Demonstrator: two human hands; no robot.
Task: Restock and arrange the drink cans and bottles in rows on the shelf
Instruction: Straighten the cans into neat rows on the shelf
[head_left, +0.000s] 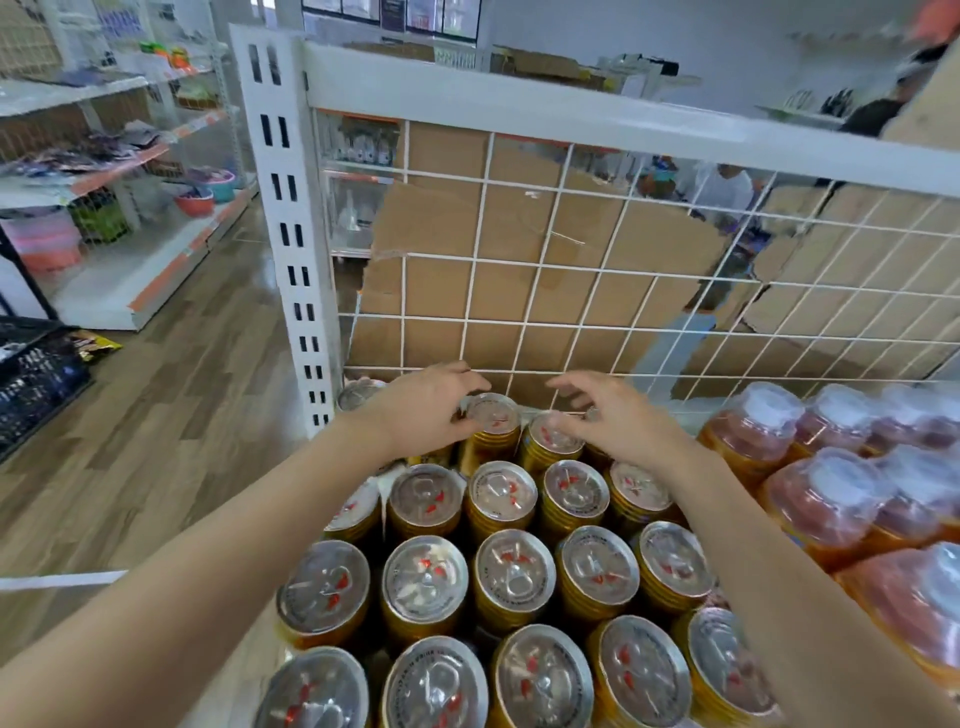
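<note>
Your L hand (426, 410) grips a back-row can (496, 415) by the wire grid (545, 291). R hand (618, 423) sits over the next can (553, 436), grip unclear. Wrapped bottles (831, 483) stand just right of the cans.

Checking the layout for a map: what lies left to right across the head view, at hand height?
From the left: black crate → white post → left hand, gripping a can → right hand → wrapped bottles.
</note>
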